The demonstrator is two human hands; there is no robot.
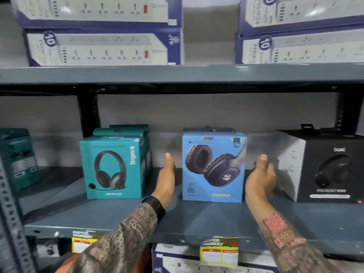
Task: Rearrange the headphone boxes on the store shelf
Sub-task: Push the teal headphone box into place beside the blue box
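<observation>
The grey metal shelf (197, 219) spans the whole view, and everything here is placed against the blue headphone box (213, 168) standing upright at its middle, front face toward the camera. Above that box, on the next board up, lie 4 white and navy power strip boxes (102, 48) in 2 stacks of 2, one stack up to the left and one up to the right. Right of the blue box, apart from it, stands a black headphone box (327, 168) with a white side panel. Left of the blue box, with a clear gap between, stands a teal headphone box (114, 168), and a second teal box shows just behind it. Much farther left sits another teal box (17, 160), blurred and partly cut by the upright. The left hand (167, 174) is flat and open just beside the blue box's left side, fingers straight; whether it touches cannot be told. The right hand (260, 174) is open with curled fingers beside the box's right side, holding nothing. Below the blue box, 2 yellow price tags (218, 251) hang on the shelf edge.
</observation>
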